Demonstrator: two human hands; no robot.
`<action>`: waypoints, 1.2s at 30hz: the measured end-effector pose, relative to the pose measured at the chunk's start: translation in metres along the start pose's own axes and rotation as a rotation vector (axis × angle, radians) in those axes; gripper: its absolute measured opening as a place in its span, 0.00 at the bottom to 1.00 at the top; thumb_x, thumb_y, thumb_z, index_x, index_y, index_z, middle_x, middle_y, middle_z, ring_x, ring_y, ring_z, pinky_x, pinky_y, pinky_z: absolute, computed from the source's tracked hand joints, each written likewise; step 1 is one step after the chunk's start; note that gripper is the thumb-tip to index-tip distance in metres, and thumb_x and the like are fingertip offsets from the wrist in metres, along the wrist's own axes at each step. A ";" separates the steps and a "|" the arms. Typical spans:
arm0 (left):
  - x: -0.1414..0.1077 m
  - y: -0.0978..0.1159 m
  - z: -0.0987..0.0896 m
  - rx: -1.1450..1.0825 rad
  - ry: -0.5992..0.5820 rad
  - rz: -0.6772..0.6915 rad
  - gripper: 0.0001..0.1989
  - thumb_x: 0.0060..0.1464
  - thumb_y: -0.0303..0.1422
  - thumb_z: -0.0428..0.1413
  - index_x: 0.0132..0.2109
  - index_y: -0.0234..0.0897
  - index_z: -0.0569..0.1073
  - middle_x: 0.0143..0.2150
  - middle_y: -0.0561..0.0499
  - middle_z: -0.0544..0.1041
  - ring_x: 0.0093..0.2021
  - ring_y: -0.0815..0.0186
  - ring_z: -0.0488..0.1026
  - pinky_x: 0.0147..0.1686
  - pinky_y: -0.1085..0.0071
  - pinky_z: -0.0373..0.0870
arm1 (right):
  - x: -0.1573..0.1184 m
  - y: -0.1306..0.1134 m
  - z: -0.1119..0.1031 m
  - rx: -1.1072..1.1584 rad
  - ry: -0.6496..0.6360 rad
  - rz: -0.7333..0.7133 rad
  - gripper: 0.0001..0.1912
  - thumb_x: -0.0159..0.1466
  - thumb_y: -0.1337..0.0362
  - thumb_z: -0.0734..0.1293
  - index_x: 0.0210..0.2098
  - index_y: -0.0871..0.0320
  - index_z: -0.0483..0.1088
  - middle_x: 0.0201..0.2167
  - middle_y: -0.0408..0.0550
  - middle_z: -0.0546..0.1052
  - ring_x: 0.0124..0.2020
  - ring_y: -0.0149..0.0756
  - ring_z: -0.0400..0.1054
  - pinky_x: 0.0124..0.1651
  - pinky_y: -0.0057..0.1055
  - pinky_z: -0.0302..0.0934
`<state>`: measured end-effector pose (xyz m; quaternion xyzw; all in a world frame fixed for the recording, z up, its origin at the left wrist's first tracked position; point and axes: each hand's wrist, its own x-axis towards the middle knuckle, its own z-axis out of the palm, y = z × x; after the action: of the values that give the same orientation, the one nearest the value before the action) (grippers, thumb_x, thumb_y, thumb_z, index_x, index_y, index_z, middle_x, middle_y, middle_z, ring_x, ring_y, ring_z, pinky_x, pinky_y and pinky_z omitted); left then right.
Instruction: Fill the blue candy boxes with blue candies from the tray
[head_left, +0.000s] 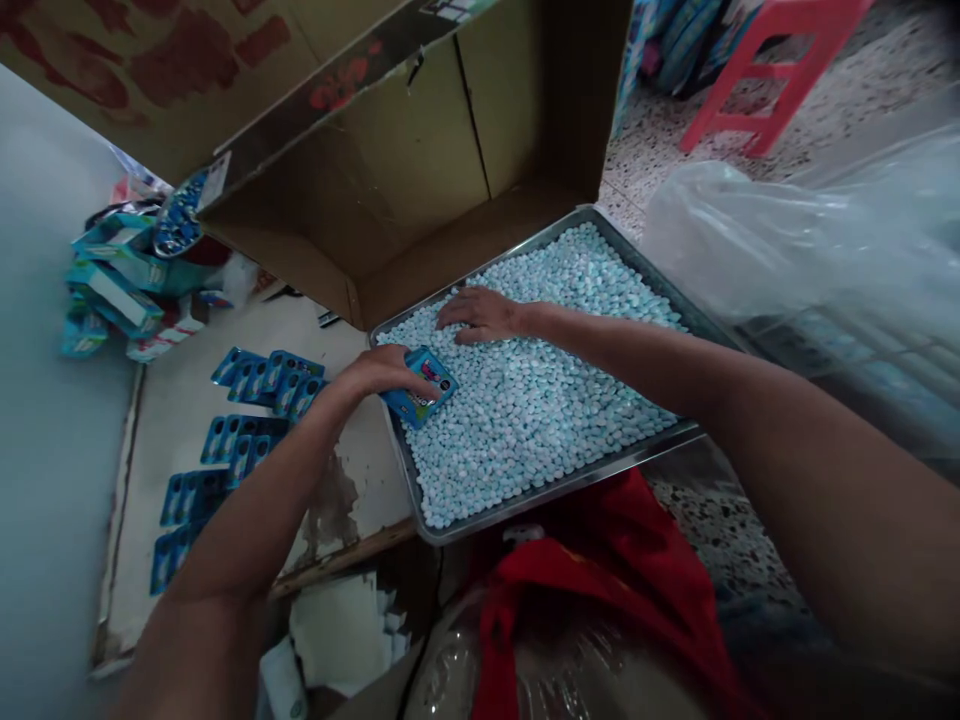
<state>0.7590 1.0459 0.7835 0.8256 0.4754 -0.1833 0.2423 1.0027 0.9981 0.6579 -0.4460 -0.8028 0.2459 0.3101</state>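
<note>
left hand [382, 370] pinching a flat blue printed packet [431, 368] at the left rim of a shallow metal tray [540, 499], probably light, edges safest; right hand [484, 313] loosely spread on oval pale-blue pellets [510, 420]!

reaches in with bare left arm [281, 490] and right arm [637, 350]; closes the left hand [379, 370] in a thumb-over grip; lays the right hand [484, 312] palm down, fingers loosely curled.

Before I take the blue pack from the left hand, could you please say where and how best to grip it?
Probably pinch the blue pack by its free edge, coming from over the pellets: the left hand holds the opposite side.
</note>
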 end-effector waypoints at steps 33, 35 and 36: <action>0.018 0.044 0.095 -0.733 0.592 0.430 0.44 0.35 0.45 0.81 0.58 0.38 0.73 0.58 0.42 0.82 0.60 0.43 0.80 0.63 0.50 0.78 | 0.003 -0.148 -0.047 0.783 0.782 0.410 0.33 0.72 0.29 0.69 0.35 0.54 0.73 0.33 0.47 0.75 0.39 0.34 0.74 0.42 0.29 0.71; 0.013 0.042 0.090 -0.672 0.616 0.366 0.43 0.36 0.44 0.81 0.57 0.38 0.74 0.55 0.42 0.82 0.58 0.43 0.80 0.61 0.49 0.79 | 0.004 -0.145 -0.048 0.809 0.767 0.427 0.34 0.72 0.28 0.68 0.36 0.55 0.73 0.33 0.47 0.76 0.39 0.34 0.75 0.43 0.28 0.71; 0.011 0.040 0.087 -0.635 0.642 0.347 0.43 0.36 0.44 0.82 0.57 0.38 0.75 0.55 0.42 0.82 0.58 0.43 0.80 0.62 0.49 0.79 | 0.004 -0.144 -0.049 0.825 0.749 0.435 0.35 0.72 0.27 0.68 0.37 0.55 0.73 0.34 0.47 0.77 0.40 0.34 0.75 0.43 0.28 0.72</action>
<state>0.7932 0.9859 0.7157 0.7929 0.4138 0.2783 0.3502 0.9554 0.9379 0.7889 -0.4992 -0.3671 0.4213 0.6622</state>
